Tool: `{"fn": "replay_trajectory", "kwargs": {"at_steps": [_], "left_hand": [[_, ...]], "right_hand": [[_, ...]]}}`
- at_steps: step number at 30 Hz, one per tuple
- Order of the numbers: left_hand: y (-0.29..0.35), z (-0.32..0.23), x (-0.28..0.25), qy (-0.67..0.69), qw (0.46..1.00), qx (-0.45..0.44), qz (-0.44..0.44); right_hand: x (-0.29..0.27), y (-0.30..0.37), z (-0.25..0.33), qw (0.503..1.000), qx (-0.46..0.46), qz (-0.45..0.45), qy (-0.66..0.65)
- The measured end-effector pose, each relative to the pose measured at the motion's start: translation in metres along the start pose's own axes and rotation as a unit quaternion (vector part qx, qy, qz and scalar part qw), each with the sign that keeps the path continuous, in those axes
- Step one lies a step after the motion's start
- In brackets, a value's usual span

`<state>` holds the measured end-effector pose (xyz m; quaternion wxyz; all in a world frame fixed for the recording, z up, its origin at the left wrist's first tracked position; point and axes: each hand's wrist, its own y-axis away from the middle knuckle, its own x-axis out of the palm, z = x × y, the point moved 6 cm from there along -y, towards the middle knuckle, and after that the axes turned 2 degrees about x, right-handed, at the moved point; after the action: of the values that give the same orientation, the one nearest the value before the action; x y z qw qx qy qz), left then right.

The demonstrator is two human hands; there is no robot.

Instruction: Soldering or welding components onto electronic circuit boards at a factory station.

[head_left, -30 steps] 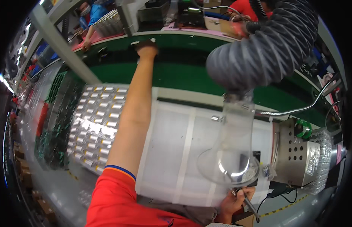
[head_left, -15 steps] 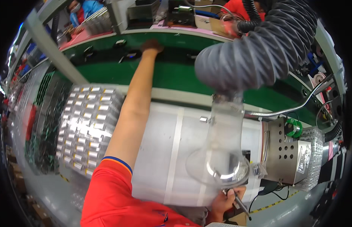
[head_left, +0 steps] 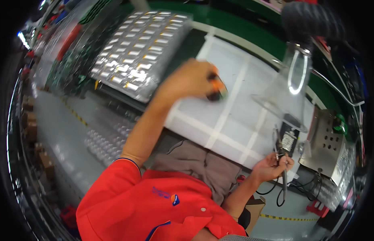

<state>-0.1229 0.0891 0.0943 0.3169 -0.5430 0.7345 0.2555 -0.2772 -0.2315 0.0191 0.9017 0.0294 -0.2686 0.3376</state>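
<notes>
My left hand [head_left: 192, 80] is over the left part of the white mat, closed around a small black-and-orange part [head_left: 216, 86]. Motion smears both, so its kind is unclear. At the mat's lower right, my right hand [head_left: 272, 166] pinches a slim pen-like tool [head_left: 285, 185] with a grey handle pointing down. Thin metal prongs rise above those fingers; whether they belong to the same tool I cannot tell. Beside them lies a flat black block [head_left: 290, 134] with a white label. Over the mat, between the two hands and farther back, hangs a clear funnel-shaped hood [head_left: 293, 80].
A clear tray [head_left: 134, 50] with rows of small silver pieces stands left of the white mat [head_left: 231, 108]. The green conveyor belt [head_left: 231, 16] runs behind. On the right are a perforated metal box [head_left: 321, 138], loose black cables [head_left: 305, 184] and the hood's ribbed dark hose [head_left: 311, 24].
My left hand has come back from the conveyor to above the mat with the black-and-orange part. My right hand still holds the slim tool. The view has turned and shifted.
</notes>
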Motion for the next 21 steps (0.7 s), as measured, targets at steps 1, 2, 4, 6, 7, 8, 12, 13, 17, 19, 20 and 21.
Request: {"fn": "replay_trajectory", "kwargs": {"at_steps": [1,2,4,6,7,8,12,13,17,19,20,21], "left_hand": [[0.016,-0.009,0.025,0.008,0.998,0.032,0.057],[0.027,-0.023,0.035,0.004,0.996,0.083,-0.017],[0.043,-0.034,0.051,-0.056,0.985,0.118,-0.114],[0.048,-0.032,0.066,-0.145,0.981,0.072,-0.107],[0.050,-0.031,0.064,-0.145,0.981,0.080,-0.101],[0.053,-0.028,0.053,-0.142,0.979,0.087,-0.117],[0.069,0.008,-0.041,-0.114,0.971,0.054,-0.202],[0.083,0.030,-0.073,-0.098,0.964,-0.028,-0.245],[0.104,0.123,-0.177,-0.207,0.888,-0.228,-0.342],[0.105,0.160,-0.187,-0.266,0.863,-0.292,-0.315],[0.102,0.167,-0.189,-0.283,0.868,-0.267,-0.310],[0.097,0.171,-0.187,-0.296,0.877,-0.240,-0.292]], "right_hand": [[0.002,0.001,0.001,1.000,-0.003,0.016,-0.001],[0.005,0.002,0.003,0.999,-0.009,0.037,-0.011],[0.006,0.003,0.003,1.000,-0.002,0.025,-0.001],[0.007,0.003,0.005,1.000,-0.001,0.020,0.004],[0.007,0.003,0.004,1.000,0.000,0.018,0.002],[0.007,0.003,0.005,1.000,-0.003,0.021,0.008],[0.005,0.002,0.004,1.000,-0.008,0.022,0.017],[0.004,0.002,0.003,1.000,-0.005,0.019,0.015],[0.005,0.000,0.003,0.999,-0.014,0.030,0.015],[0.005,0.001,0.003,0.999,-0.010,0.030,0.019],[0.005,0.001,0.003,0.999,-0.006,0.028,0.027],[0.005,0.000,0.003,0.999,-0.003,0.025,0.035]]}}
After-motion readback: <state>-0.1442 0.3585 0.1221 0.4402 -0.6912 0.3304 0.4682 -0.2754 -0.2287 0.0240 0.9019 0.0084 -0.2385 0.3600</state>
